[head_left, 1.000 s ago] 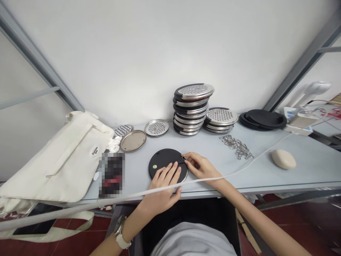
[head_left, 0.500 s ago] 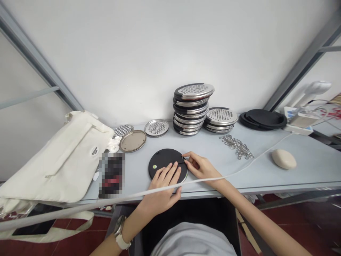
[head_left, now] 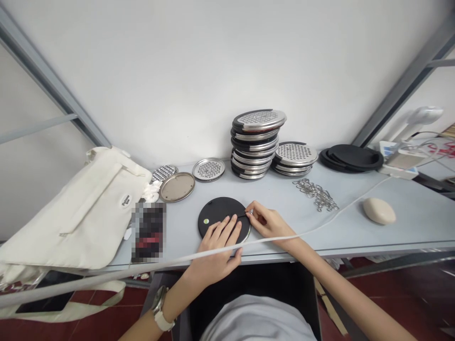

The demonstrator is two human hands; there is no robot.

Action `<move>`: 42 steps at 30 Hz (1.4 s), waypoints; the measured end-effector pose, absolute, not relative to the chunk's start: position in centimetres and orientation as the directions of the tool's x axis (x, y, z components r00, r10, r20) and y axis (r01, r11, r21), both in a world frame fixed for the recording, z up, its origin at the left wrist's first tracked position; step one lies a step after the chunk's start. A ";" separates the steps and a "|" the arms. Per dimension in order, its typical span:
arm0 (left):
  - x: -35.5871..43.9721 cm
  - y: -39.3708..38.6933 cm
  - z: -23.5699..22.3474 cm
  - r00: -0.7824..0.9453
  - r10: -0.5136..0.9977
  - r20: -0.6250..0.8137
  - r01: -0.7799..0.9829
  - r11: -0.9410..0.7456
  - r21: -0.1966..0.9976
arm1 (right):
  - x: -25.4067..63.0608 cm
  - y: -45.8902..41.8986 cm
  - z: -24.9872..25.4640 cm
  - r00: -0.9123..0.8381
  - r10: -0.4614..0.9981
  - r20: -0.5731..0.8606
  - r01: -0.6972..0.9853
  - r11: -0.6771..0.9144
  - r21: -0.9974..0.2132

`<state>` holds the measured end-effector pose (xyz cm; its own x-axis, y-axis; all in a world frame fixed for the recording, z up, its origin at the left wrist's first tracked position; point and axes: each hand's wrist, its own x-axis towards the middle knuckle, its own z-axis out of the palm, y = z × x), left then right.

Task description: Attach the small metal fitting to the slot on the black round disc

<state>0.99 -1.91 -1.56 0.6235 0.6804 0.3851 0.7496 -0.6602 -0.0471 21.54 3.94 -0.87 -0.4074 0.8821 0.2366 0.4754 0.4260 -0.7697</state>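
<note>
A round black disc with a small green-and-white sticker lies on the desk in front of me. My left hand rests flat across its lower right part, fingers stretched out. At the disc's right edge, my right hand pinches a small shiny metal clip between thumb and fingertips. A thin line runs over the black surface toward that clip. The clip's exact shape is mostly hidden by the fingers. Off to the right is a loose pile of similar-looking wire clips.
Behind the disc stand a tall stack of perforated metal discs and a shorter stack. Black round covers lie farther right, near a beige rounded object. A white bag leans at left. A white cable crosses in front of my hands.
My right fingertips and the metal clip have shifted slightly right, to the disc's edge. The left hand stays in place on the disc.
</note>
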 end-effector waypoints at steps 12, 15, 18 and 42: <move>1.0 -1.9 -1.6 0.615 0.688 0.385 0.756 -0.654 -0.040 | 21.5 4.5 -1.6 -0.376 0.834 0.403 0.446 0.544 -0.710; 1.0 -1.9 -1.6 0.617 0.687 0.384 0.754 -0.655 -0.039 | 21.5 4.5 -1.4 -0.385 0.822 0.421 0.462 0.566 -0.683; 1.0 -1.9 -1.6 0.616 0.687 0.384 0.755 -0.654 -0.041 | 21.6 4.5 -1.3 -0.392 0.815 0.426 0.457 0.575 -0.678; 1.1 -1.9 -1.5 0.617 0.679 0.398 0.755 -0.654 -0.054 | 21.6 4.1 -0.9 -0.413 0.861 0.299 0.488 0.486 -0.725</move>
<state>1.07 -1.93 -1.53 0.6166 0.6794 0.3977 0.7550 -0.6535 -0.0541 21.57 4.08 -0.94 -0.4126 0.8606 0.2985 0.4881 0.4856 -0.7252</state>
